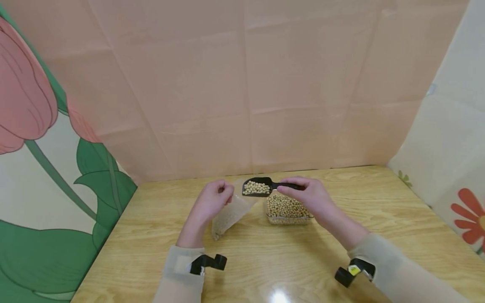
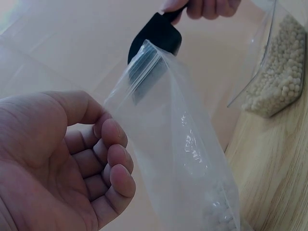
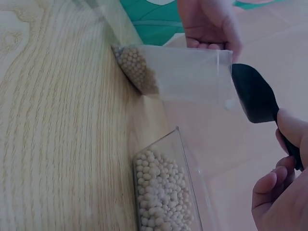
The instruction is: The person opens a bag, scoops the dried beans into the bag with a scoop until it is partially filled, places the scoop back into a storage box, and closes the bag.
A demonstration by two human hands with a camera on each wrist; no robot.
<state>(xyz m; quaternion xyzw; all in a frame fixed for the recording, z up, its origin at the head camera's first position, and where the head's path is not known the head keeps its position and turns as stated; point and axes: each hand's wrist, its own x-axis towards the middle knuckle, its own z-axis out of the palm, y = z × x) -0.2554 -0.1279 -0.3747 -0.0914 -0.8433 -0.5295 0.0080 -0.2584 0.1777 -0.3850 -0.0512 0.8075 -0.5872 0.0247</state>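
Note:
My left hand (image 1: 215,197) pinches the top edge of a frosted clear plastic bag (image 1: 232,213) with thumb and index finger, the other fingers curled. Pale round beans fill the bottom corner of the bag, seen in the right wrist view. In my right hand (image 1: 312,194) is the handle of a black scoop (image 1: 264,180), loaded with beans (image 1: 256,187). The scoop's tip points left at the bag's mouth; in the left wrist view its blade (image 2: 156,36) shows partly through the plastic. A clear box (image 1: 289,220) of the same beans stands below my right hand.
The wood-grain table (image 1: 265,269) runs back to a pink sheet (image 1: 242,105) hung behind it. A panel with painted tulips (image 1: 26,84) borders the left side, and a white panel with a red flower (image 1: 470,214) the right. Each wrist wears a strapped black camera.

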